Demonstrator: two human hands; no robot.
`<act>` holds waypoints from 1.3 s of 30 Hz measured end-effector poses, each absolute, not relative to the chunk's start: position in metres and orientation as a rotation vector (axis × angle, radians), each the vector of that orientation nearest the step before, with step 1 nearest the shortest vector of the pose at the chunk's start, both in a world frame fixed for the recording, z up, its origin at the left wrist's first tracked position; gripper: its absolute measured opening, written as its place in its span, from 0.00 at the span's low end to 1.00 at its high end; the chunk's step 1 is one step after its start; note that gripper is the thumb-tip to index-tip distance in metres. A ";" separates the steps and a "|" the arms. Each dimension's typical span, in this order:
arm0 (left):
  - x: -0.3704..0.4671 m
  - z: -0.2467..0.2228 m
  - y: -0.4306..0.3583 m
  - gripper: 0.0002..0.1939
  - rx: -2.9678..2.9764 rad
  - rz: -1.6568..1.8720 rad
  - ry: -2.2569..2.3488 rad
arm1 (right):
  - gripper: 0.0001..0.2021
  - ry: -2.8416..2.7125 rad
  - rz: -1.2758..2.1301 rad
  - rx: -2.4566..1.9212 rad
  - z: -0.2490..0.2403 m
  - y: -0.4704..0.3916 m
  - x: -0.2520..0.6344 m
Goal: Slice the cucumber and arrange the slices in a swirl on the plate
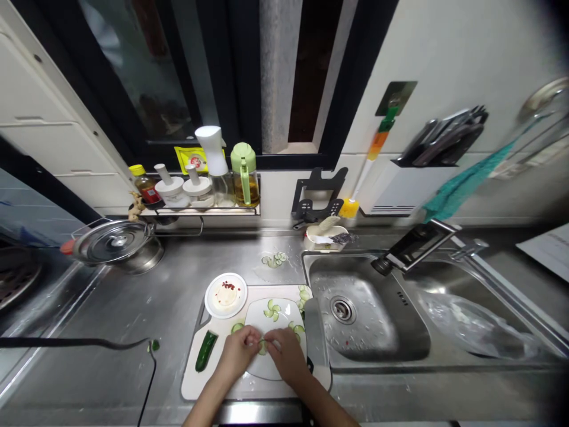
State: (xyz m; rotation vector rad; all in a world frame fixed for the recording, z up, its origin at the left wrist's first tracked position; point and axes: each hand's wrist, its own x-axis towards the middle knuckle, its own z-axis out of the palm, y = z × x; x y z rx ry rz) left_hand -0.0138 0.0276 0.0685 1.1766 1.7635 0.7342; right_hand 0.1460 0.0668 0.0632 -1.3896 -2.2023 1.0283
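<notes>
A white square plate [275, 370] lies on the cutting board [195, 385], with a fan of thin cucumber slices [271, 310] near its far edge and more slices at its right side. Over the plate's left part, my left hand [241, 350] and my right hand [285, 351] meet, fingertips pinched on a thin cucumber slice [262, 346] between them. Left of my left hand lies a dark green cucumber piece [206, 351]. A round white dish [226, 295] with a pale mound and red bits sits at the board's far left corner. Beside the plate on the right is a broad knife blade [316, 332].
The sink [364, 320] is right of the board. Behind the board, cucumber slices [274, 260] lie on the steel counter [169, 308]. A lidded pot [120, 246] stands at the far left, below a shelf of bottles [204, 210]. A black cable [89, 342] crosses the left counter.
</notes>
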 end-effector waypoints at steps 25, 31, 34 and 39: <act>0.007 0.040 0.039 0.10 0.704 0.780 1.531 | 0.08 -1.855 1.249 -1.848 0.052 0.054 0.155; 0.008 0.053 0.037 0.07 1.254 0.523 1.685 | 0.07 -1.806 1.170 -1.972 0.052 0.046 0.156; 0.010 0.056 0.035 0.09 1.398 0.383 1.693 | 0.06 -1.782 1.100 -2.022 0.051 0.041 0.155; 0.013 0.051 0.032 0.10 1.562 0.235 1.708 | 0.12 -1.803 1.047 -2.054 0.053 0.033 0.149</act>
